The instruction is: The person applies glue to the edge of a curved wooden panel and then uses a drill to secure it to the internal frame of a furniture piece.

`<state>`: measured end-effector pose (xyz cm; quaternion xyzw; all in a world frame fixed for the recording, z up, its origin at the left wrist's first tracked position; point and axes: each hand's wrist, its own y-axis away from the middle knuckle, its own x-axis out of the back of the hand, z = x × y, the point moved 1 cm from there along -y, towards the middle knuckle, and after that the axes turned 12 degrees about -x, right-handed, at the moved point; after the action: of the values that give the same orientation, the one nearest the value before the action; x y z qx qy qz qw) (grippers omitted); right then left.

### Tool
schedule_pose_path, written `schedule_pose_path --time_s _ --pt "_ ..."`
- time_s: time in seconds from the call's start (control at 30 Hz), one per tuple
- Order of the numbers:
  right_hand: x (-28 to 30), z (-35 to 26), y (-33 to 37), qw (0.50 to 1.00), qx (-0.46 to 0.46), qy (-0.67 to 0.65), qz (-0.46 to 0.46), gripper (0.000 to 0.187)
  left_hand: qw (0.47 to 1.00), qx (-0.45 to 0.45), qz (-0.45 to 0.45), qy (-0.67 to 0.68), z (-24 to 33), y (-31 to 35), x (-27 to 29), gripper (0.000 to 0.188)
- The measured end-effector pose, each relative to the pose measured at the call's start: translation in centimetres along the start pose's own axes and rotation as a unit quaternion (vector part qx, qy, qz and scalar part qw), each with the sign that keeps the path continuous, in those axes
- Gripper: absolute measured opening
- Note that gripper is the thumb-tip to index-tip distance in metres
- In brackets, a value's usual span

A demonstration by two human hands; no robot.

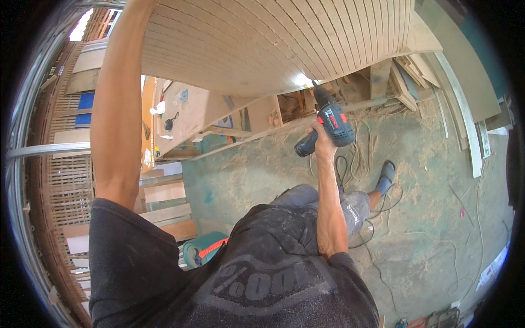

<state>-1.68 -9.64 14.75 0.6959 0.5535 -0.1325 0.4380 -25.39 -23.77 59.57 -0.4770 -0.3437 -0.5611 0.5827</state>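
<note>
My right hand (324, 141) is wrapped round the grip of a dark blue cordless drill (334, 121) with red accents. The drill points up at a large curved wooden panel (219, 49) with many parallel grooves. Its bit reaches the panel's near edge, where a bright light shines; whether the tip touches the wood I cannot tell. On the left, my left arm (117, 109) stretches up beside the panel. The left hand lies beyond the top of the picture.
Below the panel stands a workbench (191, 112) with small items on it. Boards (459, 109) lean at the right. Cables (377, 273) trail over the sawdust-strewn floor (421, 180), some by my foot. A green container (191, 252) with an orange coiled hose (212, 248) sits at lower left.
</note>
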Motion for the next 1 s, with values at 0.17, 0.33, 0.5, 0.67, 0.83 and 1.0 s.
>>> schedule_pose_path --time_s 0.17,0.33,0.5,0.67,0.83,1.0 --pt "0.3 0.1 -0.7 1.0 -0.005 0.015 -0.012 0.012 1.0 0.004 -0.002 0.005 0.1 0.0 0.1 0.028" --pt "0.3 -0.2 -0.7 1.0 -0.003 0.018 -0.02 0.019 1.0 0.011 -0.002 0.009 -0.1 0.0 0.2 0.029" --pt "0.3 -0.5 -0.5 0.999 0.005 0.032 -0.022 0.015 1.0 0.018 -0.003 0.012 -0.2 0.0 0.5 0.029" --pt "0.5 -0.8 -1.0 0.998 0.008 0.053 -0.015 0.011 1.0 0.024 -0.005 0.017 0.0 -0.1 0.7 0.03" --pt "1.0 -1.3 -1.1 0.995 0.014 0.089 -0.033 0.011 0.999 0.035 -0.011 0.025 0.0 -0.2 0.8 0.03" --pt "0.6 -1.7 -1.1 0.995 0.013 0.083 -0.048 0.016 0.997 0.029 -0.005 0.066 -0.9 -0.3 0.6 0.03"
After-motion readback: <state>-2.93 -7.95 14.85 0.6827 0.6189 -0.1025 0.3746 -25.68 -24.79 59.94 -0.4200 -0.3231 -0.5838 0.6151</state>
